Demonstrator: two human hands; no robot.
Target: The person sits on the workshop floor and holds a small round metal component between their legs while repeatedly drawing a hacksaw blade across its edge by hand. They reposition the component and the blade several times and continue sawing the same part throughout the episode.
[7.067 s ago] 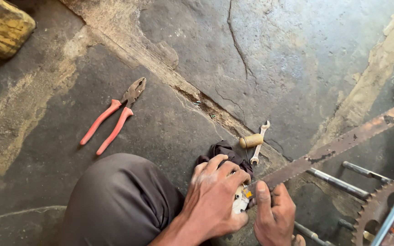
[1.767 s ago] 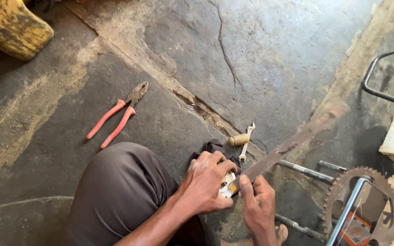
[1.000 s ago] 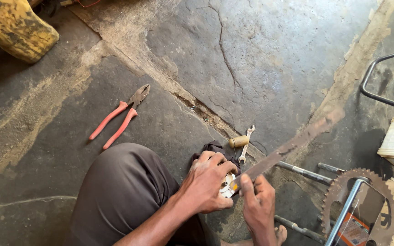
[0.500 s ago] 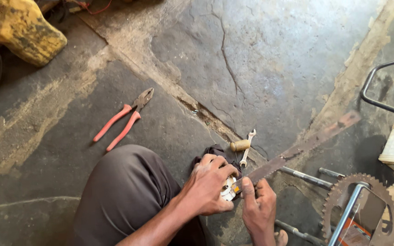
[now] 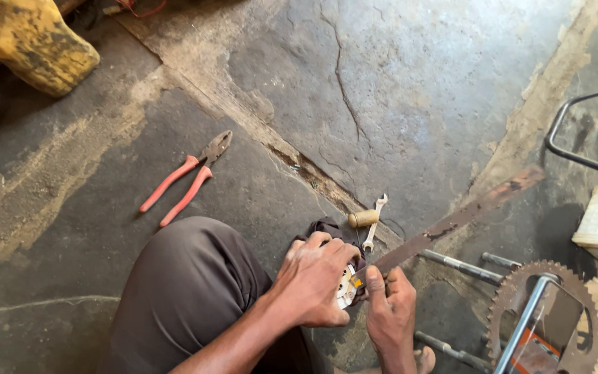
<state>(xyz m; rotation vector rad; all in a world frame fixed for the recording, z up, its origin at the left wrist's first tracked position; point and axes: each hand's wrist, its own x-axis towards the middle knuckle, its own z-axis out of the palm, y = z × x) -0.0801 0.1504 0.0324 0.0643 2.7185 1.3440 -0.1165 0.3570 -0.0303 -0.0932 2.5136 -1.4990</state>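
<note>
1. Round white metal part (image 5: 345, 285) sat low on the cracked floor (image 5: 417, 83), gripped by the left hand (image 5: 313, 284)
2. Right hand (image 5: 390, 315) pinched a rusty flat bar (image 5: 451, 221) against it
3. Red-handled pliers (image 5: 187, 179) lay well apart

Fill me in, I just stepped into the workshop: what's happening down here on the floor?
A person crouches on the cracked stone floor, working on a small round pale part. The left hand grips it over a dark cloth, while the right hand presses a long rusty metal strip against it. Red-handled pliers, a small wrench and a wooden-handled tool lie unused nearby. A toothed sprocket sits to the right.
</note>
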